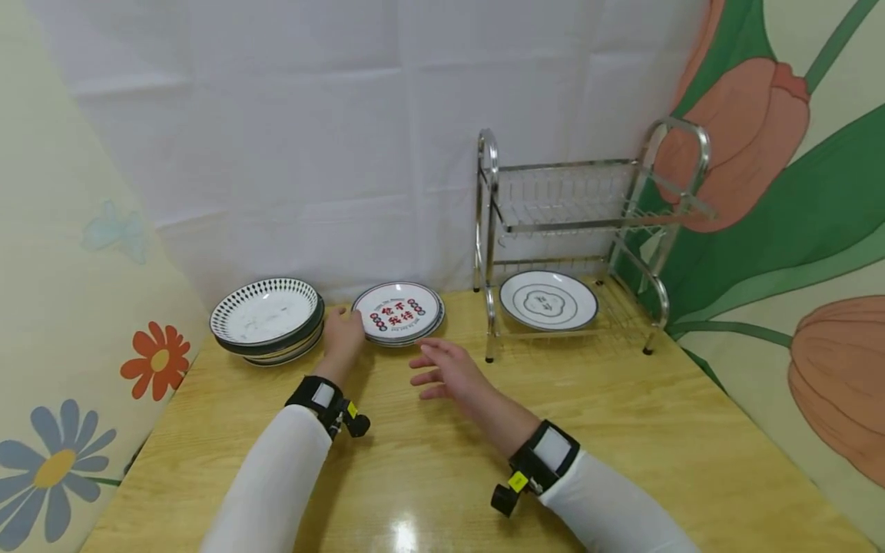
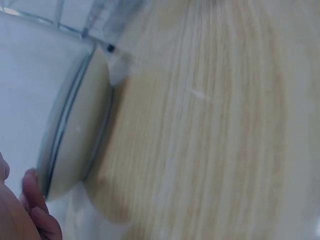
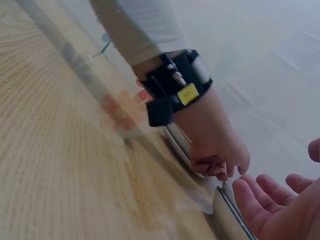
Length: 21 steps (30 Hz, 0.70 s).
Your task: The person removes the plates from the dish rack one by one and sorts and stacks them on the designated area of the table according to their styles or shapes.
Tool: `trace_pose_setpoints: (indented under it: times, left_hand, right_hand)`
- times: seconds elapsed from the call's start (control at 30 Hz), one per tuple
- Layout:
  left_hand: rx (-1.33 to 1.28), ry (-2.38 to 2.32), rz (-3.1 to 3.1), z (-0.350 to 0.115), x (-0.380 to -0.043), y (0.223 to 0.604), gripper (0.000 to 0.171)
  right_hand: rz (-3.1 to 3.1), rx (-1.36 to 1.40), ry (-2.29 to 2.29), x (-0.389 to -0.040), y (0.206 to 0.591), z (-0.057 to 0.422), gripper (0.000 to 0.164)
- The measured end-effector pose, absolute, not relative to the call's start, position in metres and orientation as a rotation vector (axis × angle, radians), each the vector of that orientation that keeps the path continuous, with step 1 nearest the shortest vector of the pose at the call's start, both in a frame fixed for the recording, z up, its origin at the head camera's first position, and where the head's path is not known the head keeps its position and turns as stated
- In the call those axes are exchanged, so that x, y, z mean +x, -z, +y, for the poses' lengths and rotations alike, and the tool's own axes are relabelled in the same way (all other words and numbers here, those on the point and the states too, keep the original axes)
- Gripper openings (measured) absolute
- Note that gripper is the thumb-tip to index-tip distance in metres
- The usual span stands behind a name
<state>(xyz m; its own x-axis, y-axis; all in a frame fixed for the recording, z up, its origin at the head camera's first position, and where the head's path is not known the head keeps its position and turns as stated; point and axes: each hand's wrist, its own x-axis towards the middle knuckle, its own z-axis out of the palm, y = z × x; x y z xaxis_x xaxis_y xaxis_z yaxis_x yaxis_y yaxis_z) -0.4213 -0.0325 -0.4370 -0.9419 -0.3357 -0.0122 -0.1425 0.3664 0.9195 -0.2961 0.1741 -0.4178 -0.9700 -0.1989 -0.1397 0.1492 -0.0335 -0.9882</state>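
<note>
A white plate with red lettering [image 1: 397, 313] lies on top of a small stack of plates at the back middle of the table. My left hand [image 1: 342, 336] is at its left rim, fingers curled at the edge; in the left wrist view fingers [image 2: 34, 192] meet the rim of the stacked plates [image 2: 75, 125]. My right hand [image 1: 451, 370] hovers by the stack's front right edge, fingers spread and holding nothing. In the right wrist view its fingers [image 3: 265, 195] overlap the stack's near side.
Left of the left hand stands a pile of bowls and plates [image 1: 266, 315], topped by a black-patterned one. A two-tier metal dish rack [image 1: 563, 226] stands at right, with a grey-patterned plate [image 1: 548, 301] in its lower tier. White cloth [image 1: 311, 138] hangs behind the wooden table [image 1: 401, 461].
</note>
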Motion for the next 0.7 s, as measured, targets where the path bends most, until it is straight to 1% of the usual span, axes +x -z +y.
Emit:
trace_pose_setpoints:
  times: [0.17, 0.33, 0.47, 0.53, 0.7]
  left_hand:
    - [0.318, 1.871, -2.327, -0.021, -0.403, 0.423, 0.056]
    - [0.154, 2.183, -2.256, 0.01, -0.376, 0.41, 0.055]
    - [0.002, 2.327, -2.226, 0.042, -0.35, 0.403, 0.054]
    - [-0.058, 2.386, -2.222, 0.057, -0.34, 0.402, 0.055]
    - [-0.143, 2.544, -2.231, 0.087, -0.325, 0.402, 0.055]
  right_hand:
    - [2.065, -0.092, 2.163, -0.299, 0.404, 0.18, 0.04]
    - [2.18, -0.155, 2.245, -0.305, 0.386, 0.204, 0.038]
    - [2.347, -0.158, 2.264, -0.315, 0.375, 0.237, 0.041]
    - [2.456, -0.109, 2.232, -0.322, 0.369, 0.257, 0.044]
    - [2.782, 0.028, 1.995, -0.345, 0.359, 0.313, 0.052]
